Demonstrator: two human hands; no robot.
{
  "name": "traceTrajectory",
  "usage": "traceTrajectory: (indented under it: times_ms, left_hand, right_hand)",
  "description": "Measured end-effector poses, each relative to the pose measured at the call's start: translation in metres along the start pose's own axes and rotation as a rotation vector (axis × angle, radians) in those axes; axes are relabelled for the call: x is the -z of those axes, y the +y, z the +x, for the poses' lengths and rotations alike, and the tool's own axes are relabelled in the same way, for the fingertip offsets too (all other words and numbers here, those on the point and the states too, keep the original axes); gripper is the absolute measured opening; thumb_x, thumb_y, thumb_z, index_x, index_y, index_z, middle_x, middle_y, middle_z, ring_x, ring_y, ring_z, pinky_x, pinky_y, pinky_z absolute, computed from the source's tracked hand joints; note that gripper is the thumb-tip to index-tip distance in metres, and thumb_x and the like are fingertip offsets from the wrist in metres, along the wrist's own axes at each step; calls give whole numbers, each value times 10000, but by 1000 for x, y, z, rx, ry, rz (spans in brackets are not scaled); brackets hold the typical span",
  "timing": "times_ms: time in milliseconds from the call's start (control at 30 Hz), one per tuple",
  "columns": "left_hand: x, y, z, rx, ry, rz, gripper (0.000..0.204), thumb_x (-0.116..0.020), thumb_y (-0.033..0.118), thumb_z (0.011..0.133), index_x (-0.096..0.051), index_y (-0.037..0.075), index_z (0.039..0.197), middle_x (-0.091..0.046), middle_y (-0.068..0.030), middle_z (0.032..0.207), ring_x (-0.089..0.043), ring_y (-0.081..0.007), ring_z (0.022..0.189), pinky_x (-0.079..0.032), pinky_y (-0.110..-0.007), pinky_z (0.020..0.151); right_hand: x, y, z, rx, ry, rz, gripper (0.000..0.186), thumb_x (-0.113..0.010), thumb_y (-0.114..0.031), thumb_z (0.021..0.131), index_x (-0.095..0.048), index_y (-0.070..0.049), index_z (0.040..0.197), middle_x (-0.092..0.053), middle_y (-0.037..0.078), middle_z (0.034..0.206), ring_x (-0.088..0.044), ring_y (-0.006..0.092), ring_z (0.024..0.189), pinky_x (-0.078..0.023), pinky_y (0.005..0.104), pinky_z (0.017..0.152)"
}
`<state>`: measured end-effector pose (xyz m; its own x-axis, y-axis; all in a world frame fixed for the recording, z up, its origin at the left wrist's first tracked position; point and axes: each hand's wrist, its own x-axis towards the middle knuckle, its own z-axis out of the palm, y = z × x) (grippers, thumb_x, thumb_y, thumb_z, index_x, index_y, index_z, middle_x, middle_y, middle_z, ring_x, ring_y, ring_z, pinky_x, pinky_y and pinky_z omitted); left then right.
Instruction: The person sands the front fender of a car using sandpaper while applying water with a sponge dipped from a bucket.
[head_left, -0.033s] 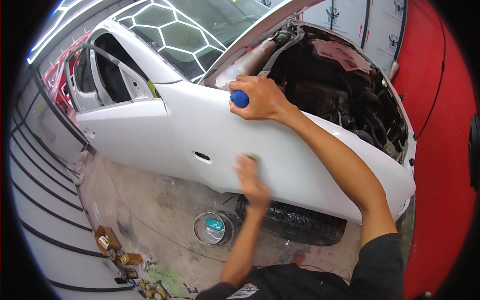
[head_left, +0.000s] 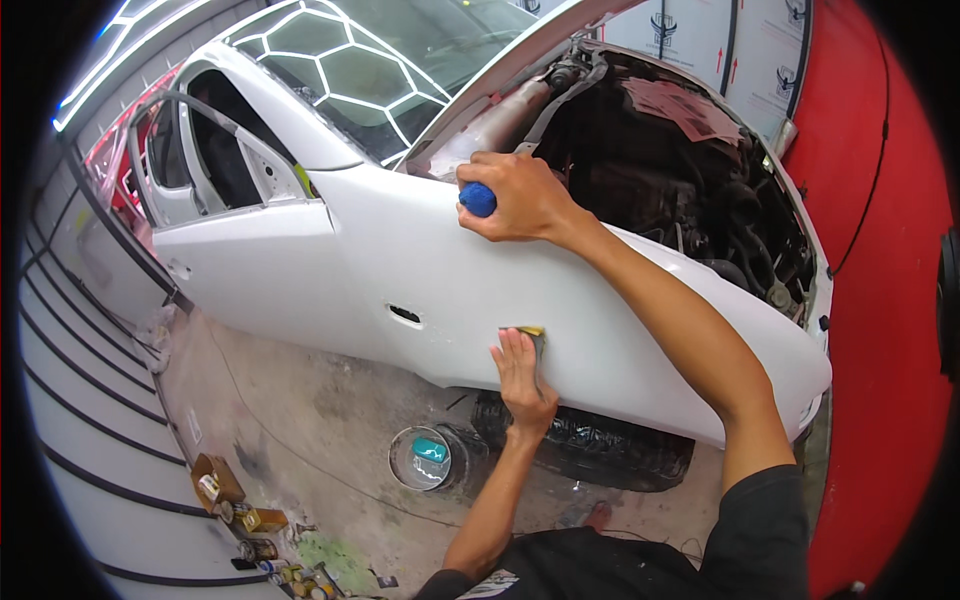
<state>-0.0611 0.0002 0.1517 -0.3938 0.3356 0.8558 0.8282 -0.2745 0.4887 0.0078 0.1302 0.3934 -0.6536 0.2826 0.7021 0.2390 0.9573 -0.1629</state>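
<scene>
My left hand [head_left: 522, 385] lies against the white front fender [head_left: 370, 255], fingers extended over a thin yellow-and-grey pad [head_left: 532, 332] pressed to the panel, below and right of an oval opening [head_left: 404, 313]. Higher up, my right hand [head_left: 520, 195] grips a rounded blue object [head_left: 477, 199] at the fender's top edge, beside the open engine bay [head_left: 690, 185]. The palm and fingers hide part of the blue object.
A bucket [head_left: 420, 477] holding a teal item stands below the fender, left of a dark plastic-wrapped tyre [head_left: 620, 455]. Boxes and cans [head_left: 255, 520] lie by the left wall. A cable crosses the floor. A red wall [head_left: 870, 380] is at right.
My left hand has shifted a little down and to the right along the fender and is less blurred. My right hand has barely moved.
</scene>
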Motion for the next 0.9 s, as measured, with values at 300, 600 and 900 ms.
traceTrajectory:
  times_ms: [300,600,900]
  left_hand:
    - [4,-11,46,52,72,22,468,-376,-25,1024,-535,-45,1464,-461,-241,1573,-341,-392,1525,-144,-561,1266]
    - [9,-29,104,154,179,44,425,-369,100,1100,-528,-50,1464,-484,-233,1558,-377,-389,1507,-193,-571,1250]
    - [-3,-19,87,-99,98,29,468,-394,13,1036,-523,-15,1485,-484,-200,1571,-375,-366,1515,-166,-595,1254]
  right_hand:
    - [0,-1,-1,-15,9,-19,232,-728,-287,789,-662,-83,877,-664,102,866,-680,351,781,-548,458,691]
    - [-1,0,-1,-12,43,-10,232,-724,-285,777,-662,-79,866,-671,110,859,-676,359,769,-550,464,685]
    - [-2,2,-2,-9,70,29,235,-722,-285,778,-661,-72,856,-681,119,862,-676,373,782,-546,470,690]
